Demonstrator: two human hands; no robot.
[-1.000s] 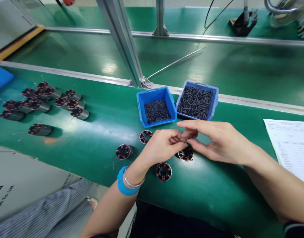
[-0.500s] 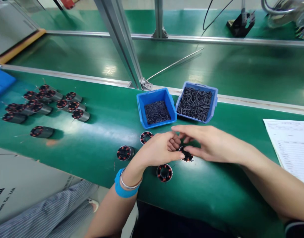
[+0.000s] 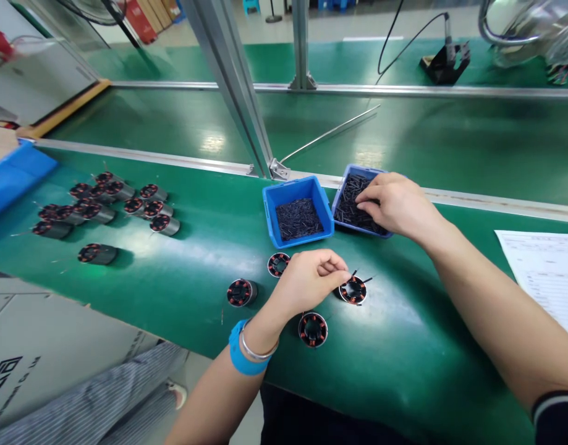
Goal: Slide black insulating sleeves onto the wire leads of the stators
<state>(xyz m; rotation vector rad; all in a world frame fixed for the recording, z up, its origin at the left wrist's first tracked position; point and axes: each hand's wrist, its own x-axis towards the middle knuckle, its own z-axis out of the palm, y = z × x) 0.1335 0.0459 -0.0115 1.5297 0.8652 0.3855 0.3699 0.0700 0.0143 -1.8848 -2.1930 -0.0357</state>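
My left hand (image 3: 306, 279) has thumb and forefinger pinched at the upper left rim of a motor stator (image 3: 353, 290) with copper windings; what is between the fingertips is hidden. Thin black sleeves stick out from this stator's rim. My right hand (image 3: 397, 204) reaches into the right blue bin (image 3: 335, 217), its thumb and fingertips drawn together among short black tubes (image 3: 351, 201). I cannot see whether they hold a tube. Left of it, another blue bin (image 3: 298, 240) contains finer black pieces.
Around my left hand stand more stators: one behind (image 3: 279, 264), one left (image 3: 241, 292), one in front (image 3: 313, 329). A group of stators (image 3: 98, 210) lies farther left. A metal post (image 3: 232, 86) rises behind the bins. Printed paper (image 3: 543, 272) lies at right.
My right hand has moved from beside the stator up and back into the right bin. My left hand stays by the stator. The camera view has tilted upward slightly.
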